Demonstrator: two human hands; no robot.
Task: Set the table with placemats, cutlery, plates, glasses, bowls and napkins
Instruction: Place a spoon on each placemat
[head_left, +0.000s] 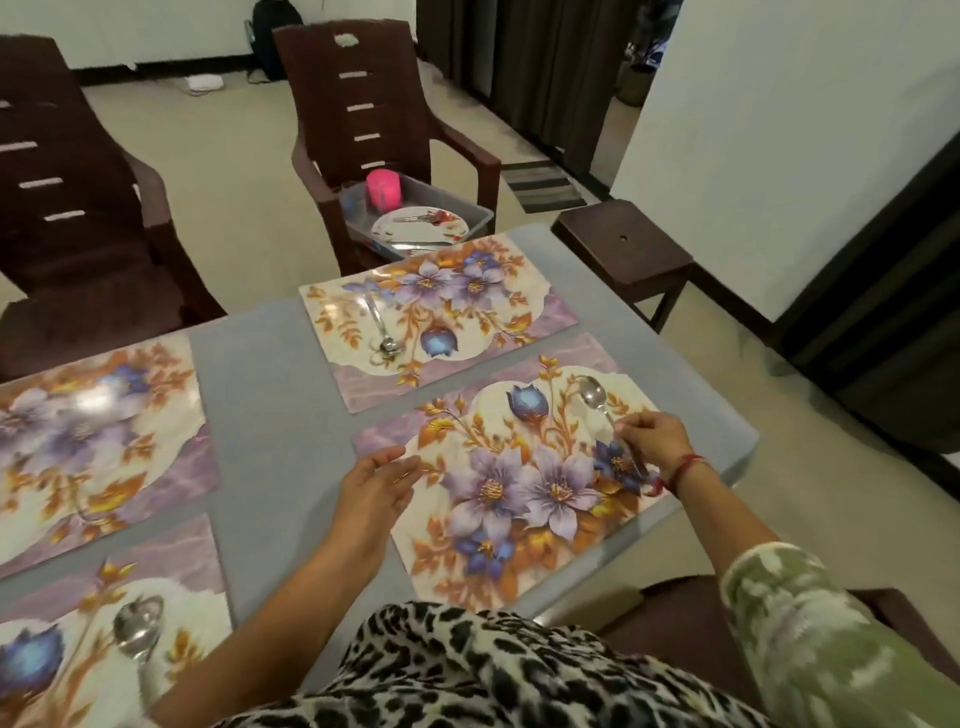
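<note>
Four floral mats are lying on the grey table (270, 389), and I am monitoring the near placemat (519, 499) at centre right of the frame. The right hand (655, 437) is pinching the handle of a spoon (594, 394) between thumb and fingertips. The spoon's bowl is pointing up-frame over the mat's right end, and I am unable to tell whether it is touching the mat. The left hand (376, 486) is holding nothing, fingers straight, at the mat's left edge. I am judging this as the cutlery step, early in the task. A second spoon (382, 325) is lying on the far placemat (457, 301) and a third spoon (136, 626) on the lower-left placemat (78, 670), while a plate (421, 227) and a pink cup (383, 189) are sitting in a tray (480, 210) on the chair (363, 104) at top centre. I am flagging three hazards. The glossy mat is likely inviting the spoon to skid on release. The mat's right corner is sitting at the table edge, so a sideways nudge from the wrist is risking a drop to the floor. Pressure from the left hand is risking pushing the mat out of line.
</note>
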